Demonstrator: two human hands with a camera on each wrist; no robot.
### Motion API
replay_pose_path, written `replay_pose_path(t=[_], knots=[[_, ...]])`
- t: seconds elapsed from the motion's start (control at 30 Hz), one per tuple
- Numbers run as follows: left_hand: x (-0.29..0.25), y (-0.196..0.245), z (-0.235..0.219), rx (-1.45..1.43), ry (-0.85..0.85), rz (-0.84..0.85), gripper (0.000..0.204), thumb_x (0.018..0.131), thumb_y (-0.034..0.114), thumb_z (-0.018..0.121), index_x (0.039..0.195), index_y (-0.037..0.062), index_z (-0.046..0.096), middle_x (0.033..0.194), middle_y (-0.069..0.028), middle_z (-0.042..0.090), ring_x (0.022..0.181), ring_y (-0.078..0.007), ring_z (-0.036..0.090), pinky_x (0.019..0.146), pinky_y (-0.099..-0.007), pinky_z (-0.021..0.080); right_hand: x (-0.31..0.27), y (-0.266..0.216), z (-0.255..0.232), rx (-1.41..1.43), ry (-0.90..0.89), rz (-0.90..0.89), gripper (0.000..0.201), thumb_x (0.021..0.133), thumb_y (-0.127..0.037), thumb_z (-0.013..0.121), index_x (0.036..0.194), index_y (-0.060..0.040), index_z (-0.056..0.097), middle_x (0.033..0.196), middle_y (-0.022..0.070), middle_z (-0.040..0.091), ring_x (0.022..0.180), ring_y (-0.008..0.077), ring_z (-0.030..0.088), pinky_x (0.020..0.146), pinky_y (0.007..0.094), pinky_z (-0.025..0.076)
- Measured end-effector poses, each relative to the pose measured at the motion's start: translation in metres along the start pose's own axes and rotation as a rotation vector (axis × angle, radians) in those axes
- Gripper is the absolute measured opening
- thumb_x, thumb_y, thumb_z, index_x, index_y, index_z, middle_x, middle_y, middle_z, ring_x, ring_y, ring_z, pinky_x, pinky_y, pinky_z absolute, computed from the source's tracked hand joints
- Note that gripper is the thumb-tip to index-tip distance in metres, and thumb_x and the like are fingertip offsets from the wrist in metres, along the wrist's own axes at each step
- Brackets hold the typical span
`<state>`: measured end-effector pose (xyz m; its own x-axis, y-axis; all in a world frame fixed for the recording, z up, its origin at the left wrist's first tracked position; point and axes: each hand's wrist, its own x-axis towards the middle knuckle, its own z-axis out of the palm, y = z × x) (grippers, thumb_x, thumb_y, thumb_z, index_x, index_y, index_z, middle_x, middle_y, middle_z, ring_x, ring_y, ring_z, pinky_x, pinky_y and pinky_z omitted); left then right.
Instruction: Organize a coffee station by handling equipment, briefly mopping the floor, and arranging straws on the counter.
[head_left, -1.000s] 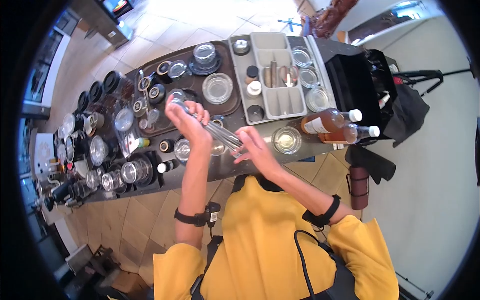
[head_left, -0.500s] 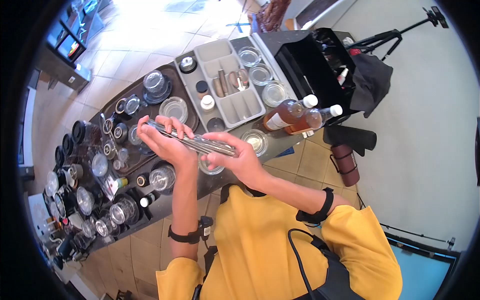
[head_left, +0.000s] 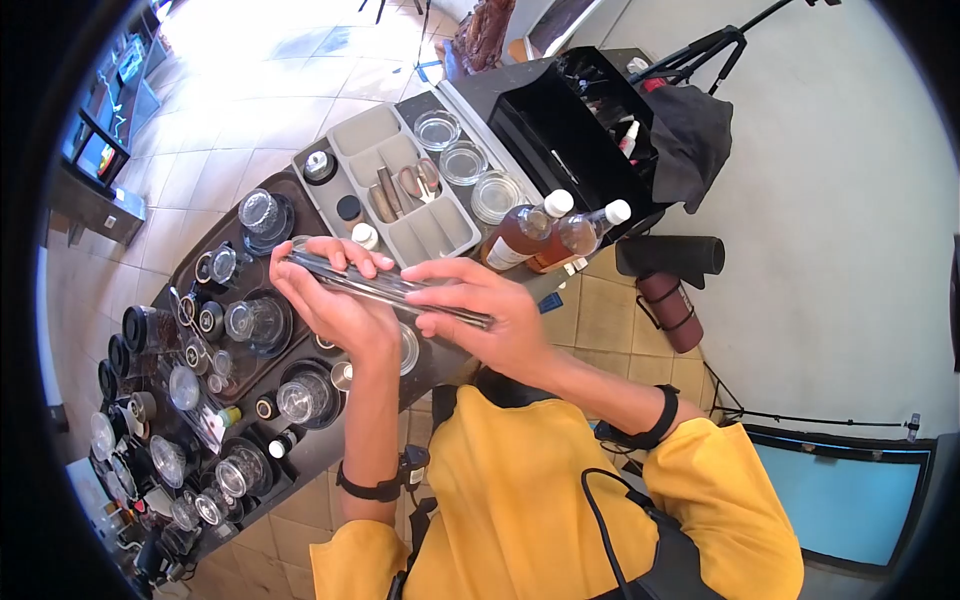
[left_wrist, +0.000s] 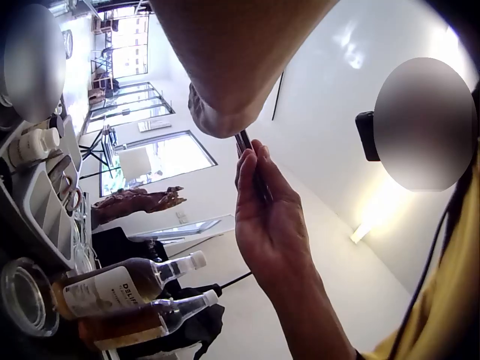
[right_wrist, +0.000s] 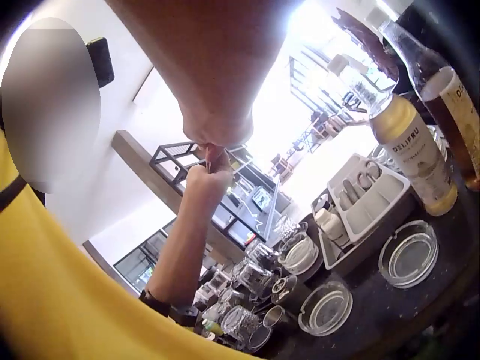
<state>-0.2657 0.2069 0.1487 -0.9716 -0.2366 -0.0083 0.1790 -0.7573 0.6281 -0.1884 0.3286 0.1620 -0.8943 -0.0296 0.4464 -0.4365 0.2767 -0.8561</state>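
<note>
In the head view, both hands hold a bundle of long, slim, shiny metal pieces [head_left: 386,290] above the near part of the table. The left hand [head_left: 335,305] supports its far-left end, with fingers curled over the top. At the other end the right hand [head_left: 490,315] grips the bundle, fingers along the upper side and thumb below. The left wrist view shows the right hand [left_wrist: 270,232] around a dark sliver of the bundle [left_wrist: 260,184]. From the right wrist, the hands mostly hide the bundle.
Beyond the hands lies a grey cutlery tray [head_left: 435,240] holding scissors [head_left: 420,180]. Two amber bottles [head_left: 520,238] stand right of it, before a black box [head_left: 570,150]. Glass dishes [head_left: 497,197] line the tray's right. A brown tray [head_left: 195,255] and several glass jars crowd the left.
The bundle has tilted from a steep slant to a flatter one. The right hand now lies further over its end, and the head view has turned, shifting the table's things leftward.
</note>
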Motion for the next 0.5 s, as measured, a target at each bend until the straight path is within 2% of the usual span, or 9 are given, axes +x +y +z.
replay_pose_path(t=[0.13, 0.2, 0.23, 0.3, 0.37, 0.4, 0.43, 0.47, 0.5], knots=[[-0.009, -0.012, 0.006, -0.048, -0.077, -0.023, 0.032, 0.109, 0.039, 0.035, 0.126, 0.0127, 0.039, 0.088, -0.0091, 0.051, 0.071, -0.0211, 0.054, 0.072, -0.0392, 0.052, 0.006, -0.013, -0.033, 0.151, 0.008, 0.166, 0.021, 0.089, 0.007, 0.064, 0.108, 0.0048, 0.071, 0.119, 0.0116, 0.067, 0.083, 0.0124, 0.069, 0.074, 0.0244, 0.057], [-0.015, -0.016, 0.013, 0.084, -0.158, -0.064, 0.040, 0.108, 0.039, 0.036, 0.136, 0.0099, 0.037, 0.104, -0.0137, 0.058, 0.087, -0.0270, 0.062, 0.083, -0.0424, 0.052, 0.014, -0.026, -0.061, 0.116, -0.002, 0.215, 0.019, 0.090, 0.006, 0.063, 0.107, 0.0052, 0.071, 0.119, 0.0113, 0.067, 0.080, 0.0119, 0.069, 0.073, 0.0250, 0.057], [-0.016, -0.019, 0.013, 0.104, -0.246, -0.077, 0.045, 0.108, 0.036, 0.037, 0.142, 0.0063, 0.034, 0.118, -0.0168, 0.057, 0.103, -0.0311, 0.063, 0.089, -0.0434, 0.052, 0.019, -0.034, -0.083, 0.126, 0.009, 0.241, 0.019, 0.090, 0.005, 0.063, 0.107, 0.0049, 0.072, 0.118, 0.0113, 0.068, 0.080, 0.0117, 0.069, 0.072, 0.0247, 0.057], [-0.021, -0.029, 0.027, 0.186, -0.261, -0.041, 0.045, 0.108, 0.034, 0.038, 0.142, 0.0053, 0.034, 0.119, -0.0163, 0.057, 0.106, -0.0311, 0.062, 0.089, -0.0428, 0.052, 0.035, -0.053, -0.139, 0.036, 0.033, 0.280, 0.018, 0.090, 0.004, 0.065, 0.107, 0.0039, 0.073, 0.116, 0.0117, 0.068, 0.080, 0.0109, 0.068, 0.071, 0.0234, 0.056], [-0.022, -0.031, 0.026, 0.269, -0.266, -0.042, 0.040, 0.105, 0.025, 0.044, 0.139, 0.0032, 0.038, 0.118, -0.0139, 0.057, 0.107, -0.0276, 0.061, 0.087, -0.0399, 0.052, 0.045, -0.051, -0.165, -0.082, 0.025, 0.142, 0.016, 0.091, 0.003, 0.065, 0.105, 0.0034, 0.074, 0.113, 0.0119, 0.069, 0.078, 0.0110, 0.068, 0.072, 0.0234, 0.056], [-0.022, -0.034, 0.019, 0.276, -0.268, -0.026, 0.040, 0.105, 0.025, 0.044, 0.139, 0.0032, 0.038, 0.118, -0.0139, 0.057, 0.107, -0.0276, 0.061, 0.087, -0.0399, 0.052, 0.055, -0.055, -0.190, -0.132, 0.074, 0.149, 0.016, 0.090, 0.002, 0.067, 0.104, 0.0038, 0.073, 0.112, 0.0123, 0.070, 0.076, 0.0116, 0.067, 0.074, 0.0238, 0.056], [-0.020, -0.038, 0.006, 0.365, -0.282, -0.043, 0.038, 0.104, 0.021, 0.047, 0.137, 0.0031, 0.041, 0.118, -0.0133, 0.057, 0.105, -0.0256, 0.062, 0.087, -0.0386, 0.052, 0.067, -0.055, -0.218, -0.194, 0.087, 0.129, 0.016, 0.090, -0.001, 0.067, 0.103, 0.0032, 0.074, 0.106, 0.0112, 0.071, 0.076, 0.0109, 0.067, 0.075, 0.0239, 0.055], [-0.022, -0.047, 0.005, 0.462, -0.303, -0.053, 0.036, 0.102, 0.018, 0.049, 0.135, 0.0029, 0.044, 0.117, -0.0127, 0.057, 0.104, -0.0236, 0.062, 0.086, -0.0373, 0.052, 0.093, -0.037, -0.272, -0.340, 0.108, 0.165, 0.018, 0.090, -0.004, 0.066, 0.105, 0.0026, 0.074, 0.098, 0.0090, 0.073, 0.075, 0.0095, 0.067, 0.075, 0.0234, 0.054], [-0.029, -0.054, 0.009, 0.463, -0.250, -0.069, 0.032, 0.100, 0.014, 0.051, 0.129, 0.0025, 0.049, 0.112, -0.0107, 0.058, 0.099, -0.0202, 0.062, 0.083, -0.0351, 0.052, 0.105, -0.021, -0.303, -0.435, 0.105, 0.172, 0.021, 0.090, -0.006, 0.065, 0.107, 0.0026, 0.074, 0.090, 0.0069, 0.073, 0.075, 0.0090, 0.067, 0.074, 0.0232, 0.053]])
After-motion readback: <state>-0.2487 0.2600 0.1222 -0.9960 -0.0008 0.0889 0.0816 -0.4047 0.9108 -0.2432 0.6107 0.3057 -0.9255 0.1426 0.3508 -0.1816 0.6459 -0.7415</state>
